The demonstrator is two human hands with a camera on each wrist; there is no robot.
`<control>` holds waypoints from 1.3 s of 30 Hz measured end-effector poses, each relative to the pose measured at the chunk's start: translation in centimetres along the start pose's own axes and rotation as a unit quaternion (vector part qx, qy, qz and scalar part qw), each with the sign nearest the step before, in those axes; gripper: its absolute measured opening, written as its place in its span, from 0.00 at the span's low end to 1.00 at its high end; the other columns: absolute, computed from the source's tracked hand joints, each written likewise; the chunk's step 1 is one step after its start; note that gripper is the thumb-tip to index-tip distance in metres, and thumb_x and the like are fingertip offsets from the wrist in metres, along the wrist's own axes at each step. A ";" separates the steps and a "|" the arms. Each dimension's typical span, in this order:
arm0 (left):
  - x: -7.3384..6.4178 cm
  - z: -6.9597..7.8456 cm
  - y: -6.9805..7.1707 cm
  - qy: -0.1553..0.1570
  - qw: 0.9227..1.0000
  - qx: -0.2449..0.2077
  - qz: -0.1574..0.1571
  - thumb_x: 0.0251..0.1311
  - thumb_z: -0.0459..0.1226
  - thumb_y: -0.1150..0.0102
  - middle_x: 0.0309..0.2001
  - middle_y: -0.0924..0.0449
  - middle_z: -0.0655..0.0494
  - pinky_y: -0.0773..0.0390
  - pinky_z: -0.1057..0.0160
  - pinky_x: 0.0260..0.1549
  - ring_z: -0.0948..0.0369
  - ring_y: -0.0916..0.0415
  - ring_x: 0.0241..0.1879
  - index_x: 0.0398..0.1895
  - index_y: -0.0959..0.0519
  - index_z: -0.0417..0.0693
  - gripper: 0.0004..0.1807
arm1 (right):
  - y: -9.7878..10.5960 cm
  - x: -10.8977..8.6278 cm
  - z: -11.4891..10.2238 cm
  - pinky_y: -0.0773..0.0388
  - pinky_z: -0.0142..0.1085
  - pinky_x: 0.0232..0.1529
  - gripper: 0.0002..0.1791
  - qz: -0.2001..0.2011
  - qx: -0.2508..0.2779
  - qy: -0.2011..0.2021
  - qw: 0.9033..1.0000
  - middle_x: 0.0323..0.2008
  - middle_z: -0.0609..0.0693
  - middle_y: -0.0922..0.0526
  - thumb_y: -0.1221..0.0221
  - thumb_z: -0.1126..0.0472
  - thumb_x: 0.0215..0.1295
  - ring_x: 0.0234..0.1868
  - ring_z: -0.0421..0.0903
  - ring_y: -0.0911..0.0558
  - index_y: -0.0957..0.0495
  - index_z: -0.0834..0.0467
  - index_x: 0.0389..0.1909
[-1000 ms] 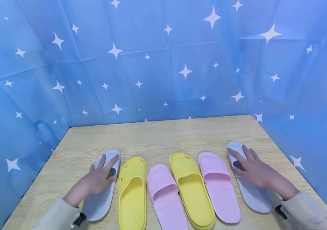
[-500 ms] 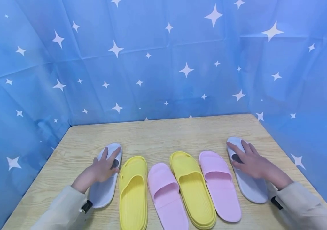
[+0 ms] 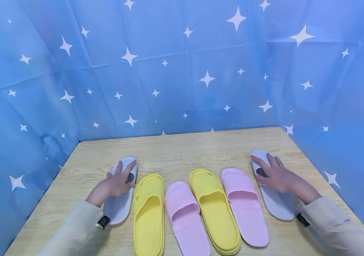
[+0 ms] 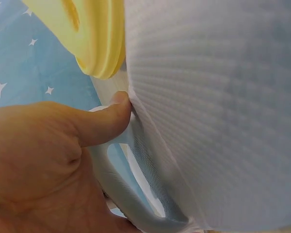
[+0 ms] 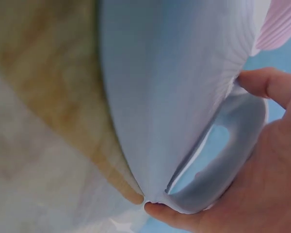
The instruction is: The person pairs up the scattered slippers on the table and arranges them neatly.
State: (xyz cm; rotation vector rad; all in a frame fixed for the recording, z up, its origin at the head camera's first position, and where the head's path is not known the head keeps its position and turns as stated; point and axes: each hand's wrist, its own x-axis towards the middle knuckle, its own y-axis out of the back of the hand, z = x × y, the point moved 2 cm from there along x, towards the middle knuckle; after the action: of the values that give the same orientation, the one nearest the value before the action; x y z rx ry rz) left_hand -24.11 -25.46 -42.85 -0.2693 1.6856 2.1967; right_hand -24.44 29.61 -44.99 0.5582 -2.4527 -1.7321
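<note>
My left hand (image 3: 114, 183) lies across the strap of a pale grey-blue slipper (image 3: 117, 211) at the left end of a row on the table. In the left wrist view its thumb (image 4: 111, 116) presses the strap's side by the ribbed sole, and the palm arches over the strap. At the right end my right hand (image 3: 279, 177) grips the matching slipper (image 3: 278, 206) the same way. The right wrist view shows a thumb (image 5: 262, 82) at one side of that strap and a fingertip at the other. Both slippers point toes away from me.
Between the hands stand a yellow slipper (image 3: 149, 224), a pink slipper (image 3: 189, 224), a second yellow slipper (image 3: 220, 224) and a second pink slipper (image 3: 247, 209). They rest on a wooden table (image 3: 182, 153). A blue star-patterned cloth (image 3: 169, 78) hangs behind and beside it.
Both hands have moved forward, away from me, with the grey-blue slippers; the left one also shifted slightly right. The yellow and pink slippers have stayed in place.
</note>
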 end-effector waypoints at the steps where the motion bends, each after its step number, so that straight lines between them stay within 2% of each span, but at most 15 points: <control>1: 0.1 0.0 0.1 0.003 1.000 0.001 -0.001 0.77 0.44 0.47 0.79 0.73 0.22 0.55 0.18 0.68 0.13 0.64 0.71 0.85 0.62 0.53 0.44 | 0.1 0.2 0.0 0.41 0.83 0.56 0.41 -0.002 0.001 0.002 1.000 0.76 0.82 0.62 0.49 0.40 0.78 0.73 0.89 0.58 0.53 0.50 0.83; 3: 0.3 0.1 0.2 0.007 1.000 0.005 -0.001 0.77 0.43 0.48 0.80 0.73 0.22 0.55 0.18 0.68 0.14 0.63 0.72 0.85 0.62 0.52 0.44 | 0.2 0.5 -0.1 0.43 0.84 0.57 0.41 -0.005 0.005 0.004 1.000 0.76 0.82 0.62 0.49 0.41 0.78 0.73 0.89 0.58 0.53 0.51 0.83; 11: 1.9 0.3 0.5 0.018 1.000 0.018 -0.006 0.78 0.45 0.49 0.80 0.73 0.23 0.45 0.17 0.64 0.11 0.59 0.69 0.85 0.63 0.55 0.44 | 0.2 1.3 0.2 0.42 0.84 0.57 0.41 -0.001 -0.005 -0.002 1.000 0.76 0.83 0.62 0.50 0.40 0.78 0.73 0.89 0.58 0.53 0.52 0.83; 20: 3.1 0.6 1.3 0.014 1.000 0.016 -0.009 0.78 0.45 0.50 0.79 0.75 0.22 0.49 0.18 0.66 0.10 0.60 0.68 0.85 0.65 0.54 0.44 | 0.3 2.5 0.4 0.43 0.83 0.59 0.41 -0.007 -0.001 -0.007 1.000 0.76 0.82 0.63 0.51 0.40 0.79 0.74 0.88 0.60 0.53 0.52 0.83; 30: 4.2 0.5 1.5 0.008 1.000 0.013 -0.005 0.78 0.46 0.51 0.80 0.75 0.23 0.50 0.18 0.67 0.11 0.60 0.69 0.85 0.66 0.55 0.44 | 0.7 3.5 0.7 0.44 0.83 0.61 0.42 -0.012 -0.003 -0.025 1.000 0.76 0.82 0.64 0.51 0.41 0.78 0.74 0.88 0.62 0.55 0.52 0.83; 39: 4.7 0.5 1.9 0.025 1.000 0.006 -0.018 0.78 0.47 0.51 0.80 0.76 0.25 0.46 0.17 0.65 0.12 0.59 0.70 0.85 0.67 0.57 0.45 | 0.9 4.3 0.7 0.45 0.83 0.61 0.42 -0.017 -0.003 -0.024 1.000 0.76 0.83 0.64 0.50 0.42 0.78 0.74 0.88 0.61 0.55 0.53 0.83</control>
State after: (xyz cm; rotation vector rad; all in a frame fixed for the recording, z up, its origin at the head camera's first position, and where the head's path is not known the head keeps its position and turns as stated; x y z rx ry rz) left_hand -29.13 -24.62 -42.74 -0.3511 1.7057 2.1706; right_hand -28.88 29.06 -45.00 0.5693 -2.4836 -1.7846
